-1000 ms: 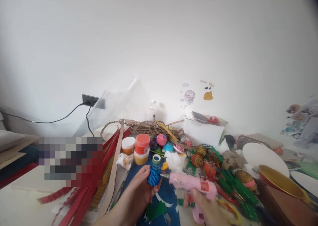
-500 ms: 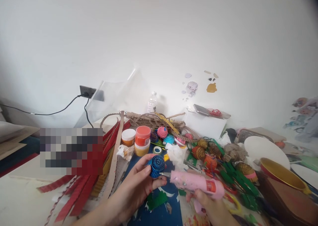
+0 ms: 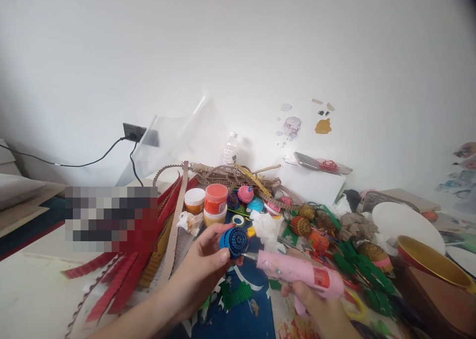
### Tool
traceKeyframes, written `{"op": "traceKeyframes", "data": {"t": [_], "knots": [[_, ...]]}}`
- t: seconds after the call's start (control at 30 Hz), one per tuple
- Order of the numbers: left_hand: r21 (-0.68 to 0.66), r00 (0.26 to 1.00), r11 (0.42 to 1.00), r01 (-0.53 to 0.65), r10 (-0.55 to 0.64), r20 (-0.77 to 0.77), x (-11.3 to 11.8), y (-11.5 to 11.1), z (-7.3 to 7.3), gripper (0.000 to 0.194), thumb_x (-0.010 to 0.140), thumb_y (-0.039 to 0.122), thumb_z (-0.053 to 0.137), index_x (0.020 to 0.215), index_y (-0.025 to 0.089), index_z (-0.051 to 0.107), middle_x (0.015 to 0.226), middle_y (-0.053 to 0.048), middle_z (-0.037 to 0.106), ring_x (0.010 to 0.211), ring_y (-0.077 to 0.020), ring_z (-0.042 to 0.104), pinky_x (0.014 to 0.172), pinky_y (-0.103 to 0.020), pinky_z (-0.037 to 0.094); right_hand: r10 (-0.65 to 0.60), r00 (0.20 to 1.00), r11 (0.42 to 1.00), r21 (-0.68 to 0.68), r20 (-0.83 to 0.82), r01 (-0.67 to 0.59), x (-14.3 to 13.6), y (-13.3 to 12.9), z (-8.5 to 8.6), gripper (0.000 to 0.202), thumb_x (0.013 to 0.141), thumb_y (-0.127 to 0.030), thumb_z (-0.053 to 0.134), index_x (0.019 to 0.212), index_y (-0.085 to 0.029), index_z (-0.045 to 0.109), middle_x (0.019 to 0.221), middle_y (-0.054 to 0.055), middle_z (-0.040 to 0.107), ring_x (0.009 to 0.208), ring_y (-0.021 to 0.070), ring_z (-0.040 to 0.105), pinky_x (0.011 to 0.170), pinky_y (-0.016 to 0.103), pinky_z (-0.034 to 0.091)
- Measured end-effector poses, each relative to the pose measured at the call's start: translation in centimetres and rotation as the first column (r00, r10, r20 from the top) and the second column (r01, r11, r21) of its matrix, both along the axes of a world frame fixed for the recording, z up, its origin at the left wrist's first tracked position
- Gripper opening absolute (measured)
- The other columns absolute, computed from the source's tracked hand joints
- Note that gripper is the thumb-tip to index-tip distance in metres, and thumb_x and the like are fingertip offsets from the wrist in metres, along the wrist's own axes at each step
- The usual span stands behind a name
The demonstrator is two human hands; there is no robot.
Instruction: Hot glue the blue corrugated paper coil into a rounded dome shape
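Between the thumb and fingers of my left hand [image 3: 208,259] is a blue coil of rolled corrugated paper [image 3: 234,241], its dark spiral end facing up and toward me. My right hand [image 3: 308,299] is wrapped round the handle of a pink hot glue gun [image 3: 293,272]. The metal nozzle [image 3: 250,255] points left and sits at the coil's lower right edge; whether it touches, I cannot tell. Scraps of green corrugated paper [image 3: 240,294] lie on the blue mat [image 3: 256,316] below the hands.
Paint jars [image 3: 215,200] and a tape roll [image 3: 238,221] stand behind my hands. Red corrugated strips [image 3: 122,289] spread out on the left. Several coloured paper coils [image 3: 245,194] sit further back. At the right are green strips [image 3: 360,264], a white plate [image 3: 407,225] and yellow-handled scissors [image 3: 357,304].
My left hand has turned the blue coil slightly and lifted it a little. The glue gun still points at its lower right side. The whole view has shifted slightly.
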State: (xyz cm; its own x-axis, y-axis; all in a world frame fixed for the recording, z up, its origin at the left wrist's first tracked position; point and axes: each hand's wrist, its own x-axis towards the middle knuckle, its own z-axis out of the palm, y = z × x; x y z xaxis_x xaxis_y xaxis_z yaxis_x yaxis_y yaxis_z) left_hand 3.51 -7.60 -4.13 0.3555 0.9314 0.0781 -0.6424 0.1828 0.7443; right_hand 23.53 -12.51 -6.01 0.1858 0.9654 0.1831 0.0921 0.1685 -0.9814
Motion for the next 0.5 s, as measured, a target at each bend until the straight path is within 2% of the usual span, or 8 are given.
{"op": "traceKeyframes", "data": {"t": [0.07,0.17,0.3,0.4,0.5], "knots": [[0.013,1.0,1.0,0.01,-0.01,-0.007,0.1,0.1,-0.1,0.033,0.057,0.028,0.081,0.086,0.021,0.066,0.081,-0.001,0.063,0.07,-0.0143,0.055,0.064,-0.026,0.042,0.01,1.0,1.0,-0.021,-0.008,-0.01,-0.3,0.0,0.4,0.047,0.056,-0.061,0.069,0.073,-0.017,0.068,0.05,0.003,0.057,0.04,0.0146,0.05,0.033,0.023,0.039],[0.037,0.999,0.998,0.044,-0.045,0.005,0.2,0.4,-0.3,0.027,0.063,0.031,0.077,0.083,0.02,0.063,0.07,0.0,0.06,0.059,-0.0111,0.052,0.058,-0.024,0.038,0.022,0.998,0.994,-0.108,-0.052,-0.028,-0.6,0.0,0.8,0.048,0.054,-0.064,0.069,0.064,-0.017,0.064,0.048,0.002,0.055,0.037,0.0119,0.045,0.03,0.021,0.033],[0.051,0.997,0.996,0.079,-0.079,-0.001,0.3,0.6,-0.5,0.026,0.067,0.036,0.073,0.082,0.02,0.059,0.075,-0.001,0.063,0.051,-0.0079,0.049,0.053,-0.023,0.034,0.066,0.995,0.969,-0.233,-0.079,-0.083,-0.5,0.4,0.7,0.053,0.055,-0.069,0.065,0.055,-0.016,0.059,0.047,0.002,0.056,0.03,0.0062,0.034,0.026,0.019,0.024],[0.04,0.998,0.997,0.07,-0.07,0.0,0.3,0.6,-0.6,0.026,0.068,0.036,0.073,0.082,0.02,0.057,0.077,0.0,0.062,0.051,-0.0077,0.049,0.053,-0.023,0.033,0.114,0.99,0.966,-0.224,-0.08,-0.129,-0.4,0.9,0.6,0.056,0.053,-0.072,0.062,0.049,-0.016,0.056,0.043,0.002,0.053,0.032,0.0086,0.04,0.028,0.02,0.029],[0.009,0.998,0.998,0.059,-0.06,0.011,0.4,0.4,-0.5,0.028,0.067,0.035,0.073,0.085,0.02,0.057,0.075,0.001,0.06,0.051,-0.0076,0.048,0.053,-0.023,0.033,0.107,0.991,0.97,-0.21,-0.076,-0.121,-0.5,1.1,0.7,0.057,0.055,-0.073,0.06,0.046,-0.017,0.055,0.041,0.003,0.052,0.037,0.0124,0.048,0.033,0.021,0.036]]}}
